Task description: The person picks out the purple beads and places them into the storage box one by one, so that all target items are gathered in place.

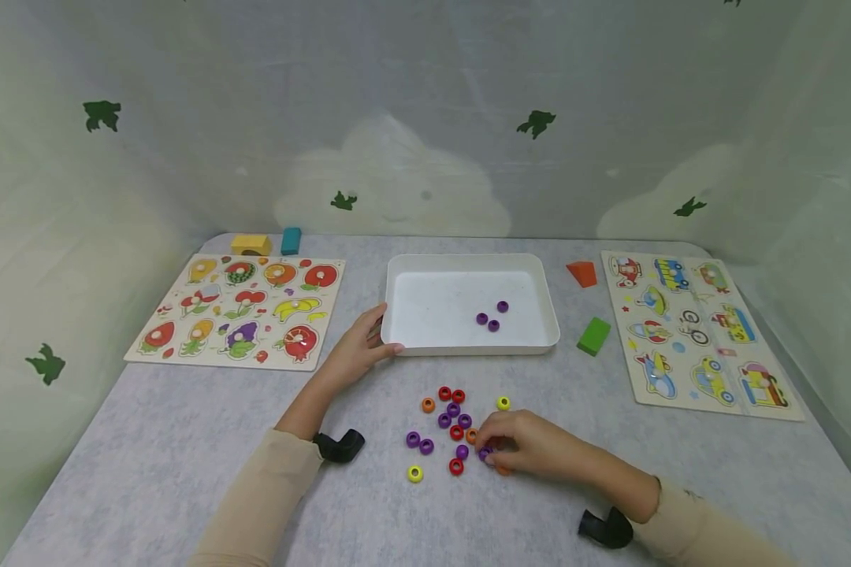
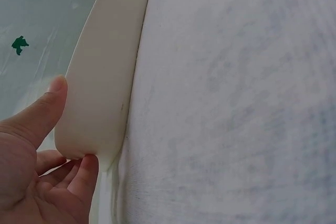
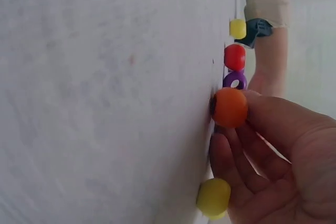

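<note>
A white rectangular tray [image 1: 468, 350] stands in the middle of the table, with 3 purple beads [image 1: 502, 306] inside toward its right. My left hand [image 1: 358, 346] grips the tray's front left corner, thumb at the rim and fingers against the side, as the left wrist view [image 2: 52, 177] also shows. Lower down, my right hand [image 1: 539, 445] pinches a purple bead [image 1: 485, 454] between thumb and finger at the right of a loose group of red, purple, orange and yellow beads. An orange bead [image 3: 231, 107] in the right wrist view partly hides the fingertips.
On the left lies a fruit puzzle board [image 1: 262, 358], with a yellow block [image 1: 251, 244] and a blue block [image 1: 291, 241] behind it. A vehicle puzzle board [image 1: 681, 370] lies right. Between it and the tray are an orange block [image 1: 582, 274] and a green block [image 1: 593, 336].
</note>
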Tool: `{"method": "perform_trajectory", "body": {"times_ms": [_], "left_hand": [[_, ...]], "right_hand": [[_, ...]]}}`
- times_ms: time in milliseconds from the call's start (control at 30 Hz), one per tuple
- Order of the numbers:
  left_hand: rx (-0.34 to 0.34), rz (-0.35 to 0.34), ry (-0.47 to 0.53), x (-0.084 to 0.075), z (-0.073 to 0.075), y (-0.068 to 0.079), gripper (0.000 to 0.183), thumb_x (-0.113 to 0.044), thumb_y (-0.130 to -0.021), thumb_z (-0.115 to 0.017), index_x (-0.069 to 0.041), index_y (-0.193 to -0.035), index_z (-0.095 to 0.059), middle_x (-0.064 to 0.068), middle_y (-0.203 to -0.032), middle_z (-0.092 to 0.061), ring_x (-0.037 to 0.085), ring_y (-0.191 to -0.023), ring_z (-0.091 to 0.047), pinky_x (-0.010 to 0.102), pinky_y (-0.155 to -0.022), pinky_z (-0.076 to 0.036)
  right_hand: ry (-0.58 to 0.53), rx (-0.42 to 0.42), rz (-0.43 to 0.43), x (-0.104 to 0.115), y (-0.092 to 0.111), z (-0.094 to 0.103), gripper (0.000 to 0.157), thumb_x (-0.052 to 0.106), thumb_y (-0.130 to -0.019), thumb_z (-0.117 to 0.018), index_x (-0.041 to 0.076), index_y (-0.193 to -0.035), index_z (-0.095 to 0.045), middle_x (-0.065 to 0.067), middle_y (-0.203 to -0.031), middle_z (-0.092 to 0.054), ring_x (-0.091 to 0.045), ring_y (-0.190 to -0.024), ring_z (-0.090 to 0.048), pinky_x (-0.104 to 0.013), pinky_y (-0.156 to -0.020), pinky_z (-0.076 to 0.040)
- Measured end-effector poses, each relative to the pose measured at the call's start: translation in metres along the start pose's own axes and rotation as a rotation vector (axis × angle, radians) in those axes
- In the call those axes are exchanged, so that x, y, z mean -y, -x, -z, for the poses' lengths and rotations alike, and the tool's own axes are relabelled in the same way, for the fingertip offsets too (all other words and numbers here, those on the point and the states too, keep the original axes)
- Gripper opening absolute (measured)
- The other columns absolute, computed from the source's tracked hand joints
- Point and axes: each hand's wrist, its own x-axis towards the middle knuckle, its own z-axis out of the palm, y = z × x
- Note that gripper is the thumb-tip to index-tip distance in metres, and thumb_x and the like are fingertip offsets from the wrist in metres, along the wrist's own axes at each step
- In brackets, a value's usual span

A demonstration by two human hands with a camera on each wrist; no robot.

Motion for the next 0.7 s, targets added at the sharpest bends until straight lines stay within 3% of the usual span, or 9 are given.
{"method": "perform_trajectory", "body": {"times_ms": [200,333,433,567,700], "left_hand": [[-0.004,-0.003,-0.003,-0.012,0.0,0.005,0.074,-0.016,-0.073,-0.062,-0.002,-0.131,-0.017,0.014,-0.133,-0.018,0.027,-0.119,-0.023,0.034,-0.092,-0.03],[-0.005,0.001,-0.009,-0.013,0.0,0.006,0.074,-0.016,-0.074,-0.062,-0.003,-0.131,-0.017,0.013,-0.133,-0.018,0.026,-0.119,-0.023,0.033,-0.092,-0.03],[-0.007,0.0,-0.01,-0.012,0.0,0.005,0.074,-0.016,-0.074,-0.062,-0.003,-0.131,-0.017,0.013,-0.133,-0.018,0.026,-0.119,-0.023,0.033,-0.092,-0.03],[-0.009,-0.001,-0.005,-0.012,0.0,0.005,0.074,-0.016,-0.073,-0.062,-0.003,-0.131,-0.018,0.014,-0.133,-0.018,0.027,-0.119,-0.024,0.033,-0.092,-0.03],[-0.006,0.005,0.002,-0.012,0.0,0.006,0.074,-0.015,-0.073,-0.062,-0.003,-0.131,-0.018,0.014,-0.133,-0.018,0.027,-0.118,-0.024,0.034,-0.092,-0.03]], "right_hand": [[-0.022,-0.197,0.01,0.005,-0.012,0.027,0.016,0.015,-0.076,-0.059,0.013,-0.092,-0.059,0.008,-0.088,-0.056,-0.004,-0.076,-0.051,-0.02,-0.066,-0.046],[-0.028,-0.381,-0.017,-0.008,-0.03,0.053,0.018,0.017,-0.075,-0.06,0.014,-0.093,-0.059,0.009,-0.087,-0.055,-0.005,-0.077,-0.052,-0.022,-0.069,-0.046],[-0.065,-0.473,-0.056,-0.024,-0.046,0.07,0.02,0.017,-0.076,-0.06,0.011,-0.095,-0.058,0.004,-0.089,-0.055,-0.008,-0.079,-0.053,-0.022,-0.071,-0.046],[-0.08,-0.503,-0.165,-0.048,-0.066,0.087,0.024,0.012,-0.076,-0.059,0.004,-0.098,-0.057,-0.002,-0.092,-0.056,-0.013,-0.082,-0.053,-0.025,-0.073,-0.046],[-0.056,-0.486,-0.327,-0.066,-0.079,0.094,0.022,0.011,-0.077,-0.058,0.007,-0.098,-0.058,-0.002,-0.094,-0.057,-0.015,-0.086,-0.053,-0.029,-0.076,-0.045]]}}
